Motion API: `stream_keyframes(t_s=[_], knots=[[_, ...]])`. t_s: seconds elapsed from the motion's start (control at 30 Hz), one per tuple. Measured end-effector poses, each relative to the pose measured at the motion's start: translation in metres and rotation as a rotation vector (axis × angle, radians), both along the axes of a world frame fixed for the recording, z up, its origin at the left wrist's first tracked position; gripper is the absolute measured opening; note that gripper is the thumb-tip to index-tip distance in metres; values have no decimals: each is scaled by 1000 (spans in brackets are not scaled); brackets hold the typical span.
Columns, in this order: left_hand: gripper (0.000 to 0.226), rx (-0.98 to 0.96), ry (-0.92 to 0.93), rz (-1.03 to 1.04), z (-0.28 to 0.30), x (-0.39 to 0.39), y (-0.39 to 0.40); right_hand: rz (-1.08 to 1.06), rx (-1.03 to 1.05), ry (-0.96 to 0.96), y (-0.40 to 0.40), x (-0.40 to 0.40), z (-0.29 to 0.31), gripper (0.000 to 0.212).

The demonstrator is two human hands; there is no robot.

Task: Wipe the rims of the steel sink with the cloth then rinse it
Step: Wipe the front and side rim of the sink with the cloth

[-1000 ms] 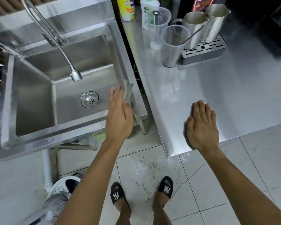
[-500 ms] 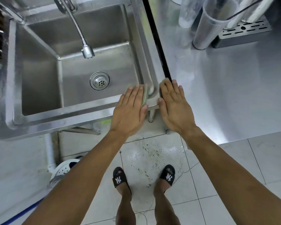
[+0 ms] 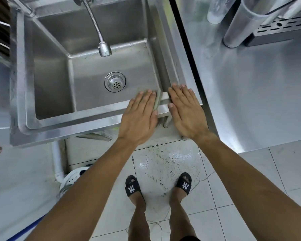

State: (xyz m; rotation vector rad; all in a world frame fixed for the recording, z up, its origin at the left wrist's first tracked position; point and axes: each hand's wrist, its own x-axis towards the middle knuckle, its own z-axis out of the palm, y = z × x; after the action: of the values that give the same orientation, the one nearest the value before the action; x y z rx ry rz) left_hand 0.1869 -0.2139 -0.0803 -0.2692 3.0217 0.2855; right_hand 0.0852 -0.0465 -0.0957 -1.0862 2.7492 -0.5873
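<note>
Both hands flat, fingers straight. My left hand [image 3: 140,117] presses the cloth [image 3: 157,100] onto the near-right rim corner of the steel sink [image 3: 87,117]; my right hand [image 3: 187,113] rests empty just beside it on the same corner. Best to keep the palm weighted and draw along the near rim in one pass. Cloth mostly hidden under the palm, only an edge showing. Faucet [image 3: 103,48] cut off at top; no water visible.
</note>
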Motion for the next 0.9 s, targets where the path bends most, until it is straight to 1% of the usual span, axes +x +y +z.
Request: stream_keyframes(t_s=[0.13,0.2,0.27,0.3,0.4,0.47,0.53,0.67,0.73,0.83,0.9], knots=[[61,-29,-18,67,2,45,-59,-35,67,54,-6,6,4,59],[62,-20,-34,139,3,44,-60,-53,64,50,-16,13,9,60],[64,-2,-39,211,4,28,-44,3,28,68,-32,19,11,59],[64,15,-45,213,4,18,-36,44,18,80,-40,21,11,59],[63,10,-18,95,3,2,-26,111,33,122,-52,22,4,59],[63,9,-6,21,1,12,-37,125,42,173,-51,20,-2,58],[63,8,5,0,0,34,-56,136,33,213,-48,20,-5,56],[61,-53,60,111,-6,77,-103,120,-50,260,-51,18,-12,49],[61,-84,97,174,-9,86,-110,96,-120,321,-55,19,-18,47],[59,-81,131,320,-12,66,-84,21,-219,411,-63,22,-27,42],[59,-57,167,323,-17,43,-56,-23,-252,439,-68,25,-31,40]])
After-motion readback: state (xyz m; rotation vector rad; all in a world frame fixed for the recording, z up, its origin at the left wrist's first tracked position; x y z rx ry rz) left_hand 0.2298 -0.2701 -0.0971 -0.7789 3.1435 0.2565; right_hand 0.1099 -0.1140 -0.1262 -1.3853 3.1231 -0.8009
